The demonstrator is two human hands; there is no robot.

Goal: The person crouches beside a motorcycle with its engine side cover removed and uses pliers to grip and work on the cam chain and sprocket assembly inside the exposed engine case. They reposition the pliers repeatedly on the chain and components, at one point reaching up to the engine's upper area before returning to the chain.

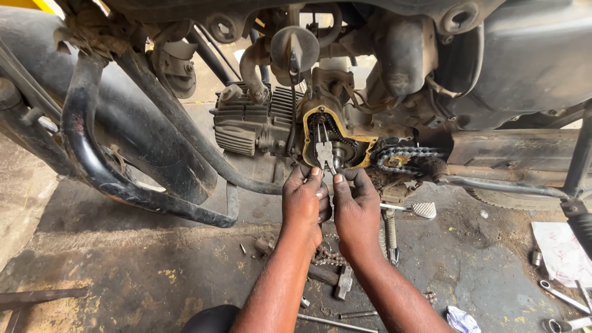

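My left hand [305, 200] and right hand [356, 206] sit side by side, holding pliers [325, 154] in the engine's open chain case [336, 145]. The drive chain [407, 159] lies right of it, and spanners [564, 299] lie on the floor at near right.

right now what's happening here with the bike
A person is crouched beside a motorcycle engine whose side cover is off. Both hands, the left hand and right hand, grip the handles of a pair of pliers, its nose pushed in among the exposed gears inside the yellow-edged opening. The drive chain sits just to the right. A hammer, bolts and spanners lie on the stained floor.
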